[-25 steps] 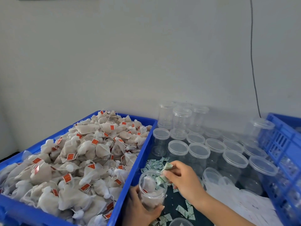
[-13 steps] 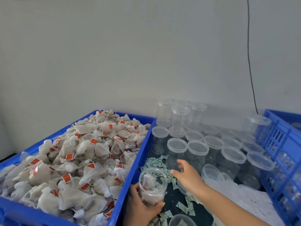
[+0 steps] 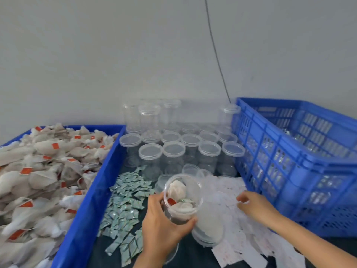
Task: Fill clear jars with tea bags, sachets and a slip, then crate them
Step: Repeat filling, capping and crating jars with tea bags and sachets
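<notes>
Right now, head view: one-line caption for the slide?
Left hand holds an open jar of tea bags while right hand reaches into the paper slips beside a blue crate.

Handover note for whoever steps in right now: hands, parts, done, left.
Left hand grips the open jar, tilted toward the camera.
Right hand reaches onto the slips; whether it pinches one, I cannot tell.
In the jar: tea bags and a green sachet. No slip visible inside.
Supplies: tea bag tray at left, sachets in the middle, lidded empty jars behind.
Left: add a slip, lid the jar, put it in the blue crate at right.
</notes>
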The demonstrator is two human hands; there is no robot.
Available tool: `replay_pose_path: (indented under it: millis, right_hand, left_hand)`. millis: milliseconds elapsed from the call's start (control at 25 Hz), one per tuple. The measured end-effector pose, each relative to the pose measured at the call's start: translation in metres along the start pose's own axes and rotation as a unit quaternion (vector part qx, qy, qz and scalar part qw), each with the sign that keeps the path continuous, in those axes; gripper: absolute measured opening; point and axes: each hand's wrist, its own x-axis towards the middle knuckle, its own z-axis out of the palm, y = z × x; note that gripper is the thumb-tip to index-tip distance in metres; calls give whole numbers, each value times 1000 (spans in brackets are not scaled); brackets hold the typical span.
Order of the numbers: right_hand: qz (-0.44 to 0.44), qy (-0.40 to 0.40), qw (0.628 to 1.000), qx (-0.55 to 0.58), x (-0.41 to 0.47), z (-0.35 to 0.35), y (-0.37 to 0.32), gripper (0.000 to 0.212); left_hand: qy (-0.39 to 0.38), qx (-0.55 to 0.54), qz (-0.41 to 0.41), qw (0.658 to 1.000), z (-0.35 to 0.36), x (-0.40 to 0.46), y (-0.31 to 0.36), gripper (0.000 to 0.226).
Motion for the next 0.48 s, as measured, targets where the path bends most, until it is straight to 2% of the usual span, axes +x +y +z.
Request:
replay_pose_path:
  millis: [200, 360, 480]
  right_hand:
    - [-66, -42, 988, -131, -7, 26, 29, 66]
    - [-121, 13, 979, -162, 6, 30, 38, 65]
    - [-173, 38, 955, -240, 21, 35, 39, 58]
  left_hand:
    - [-23, 14, 33, 999, 33, 0, 23, 84]
    - [-30, 48, 56, 997, 43, 4, 32, 85]
    - [-43, 64, 57, 995, 46, 4, 37, 87]
